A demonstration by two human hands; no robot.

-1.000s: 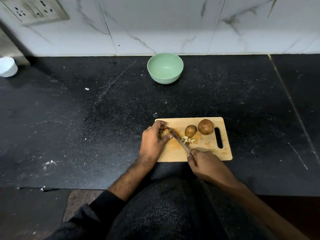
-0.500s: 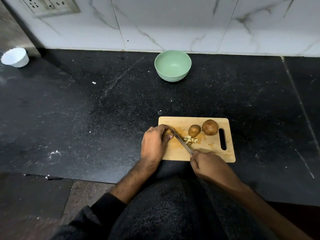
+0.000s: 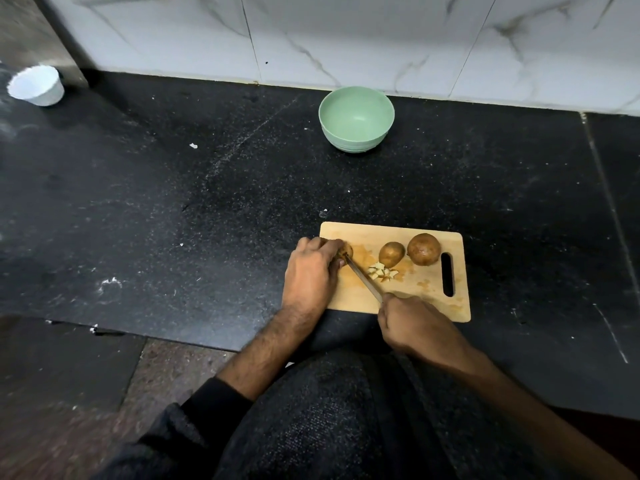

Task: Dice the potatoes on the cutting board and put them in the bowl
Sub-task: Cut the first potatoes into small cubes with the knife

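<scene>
Left hand [image 3: 309, 271] grip curled on potato piece [image 3: 346, 251], right hand [image 3: 414, 323] fisted round knife [image 3: 363, 277]

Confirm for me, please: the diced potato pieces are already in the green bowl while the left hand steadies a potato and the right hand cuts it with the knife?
Not quite. In the head view the green bowl is empty; the diced pieces lie on the cutting board. The rest holds: the left hand steadies a potato and the right hand cuts it with the knife.

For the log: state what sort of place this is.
Probably a home kitchen: a black stone counter against a marble-tiled wall, with a wooden cutting board of potatoes.
</scene>
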